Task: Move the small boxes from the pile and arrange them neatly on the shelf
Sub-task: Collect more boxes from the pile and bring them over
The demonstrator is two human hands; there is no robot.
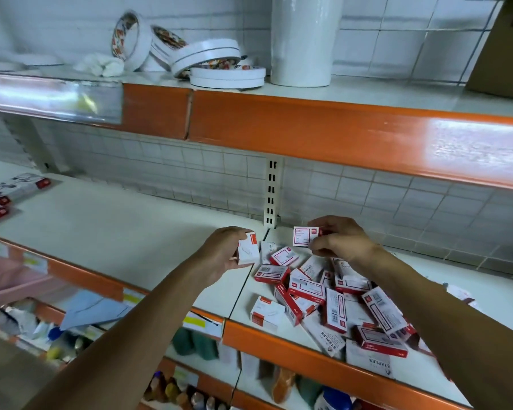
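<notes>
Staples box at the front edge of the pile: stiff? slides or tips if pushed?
The staples box is likely stiff: its card faces look flat and its corners square. It lies flat on the smooth white shelf, so a push should slide it rather than tip or roll it. Both hands pinch similar boxes in their fingertips, which suggests easy handling.

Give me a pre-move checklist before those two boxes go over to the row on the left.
1. Left hand grips a box: ok.
2. Right hand pinches a box: ok.
3. Both boxes lifted off the pile: ok.
4. Shelf bare between hands and row: ok.
5. Row neat enough to extend: cannot tell, it is blurred at the frame edge.
6. Pile stable near the front lip: not ok, some boxes lie at the edge.
</notes>
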